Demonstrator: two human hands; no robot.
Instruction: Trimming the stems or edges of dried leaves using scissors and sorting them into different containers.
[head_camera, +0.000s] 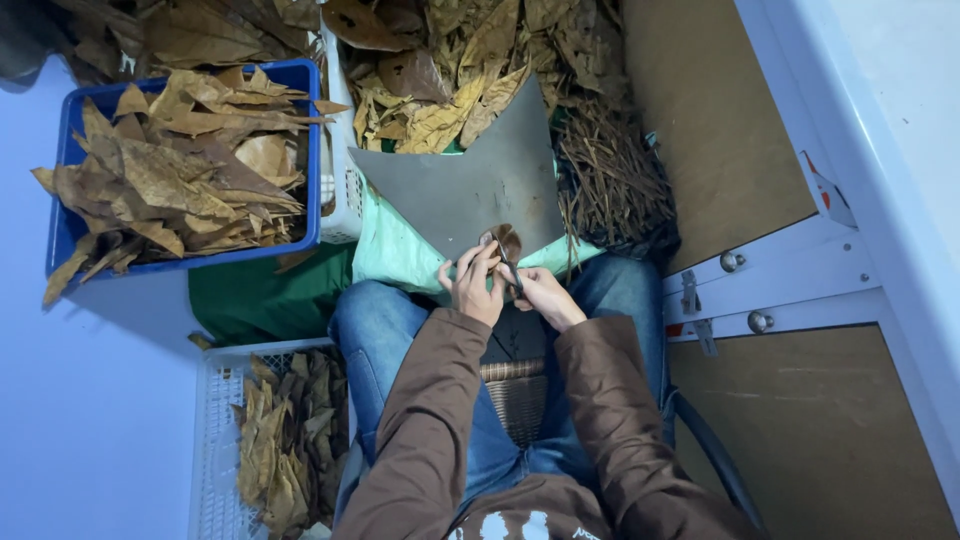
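Over the lap, at the near edge of the grey board (480, 185), a small brown leaf (506, 241) is pinched by the left hand (472, 283). Scissors (511, 272) are gripped by the right hand (540, 293). Little room is left between the blue crate (312, 150) and the stems (610, 180).

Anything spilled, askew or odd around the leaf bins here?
Yes: dried leaves overflow the blue crate, several hanging past its left rim. The crate itself sits tilted. Both hands, left hand and right hand, hold one small leaf normally.
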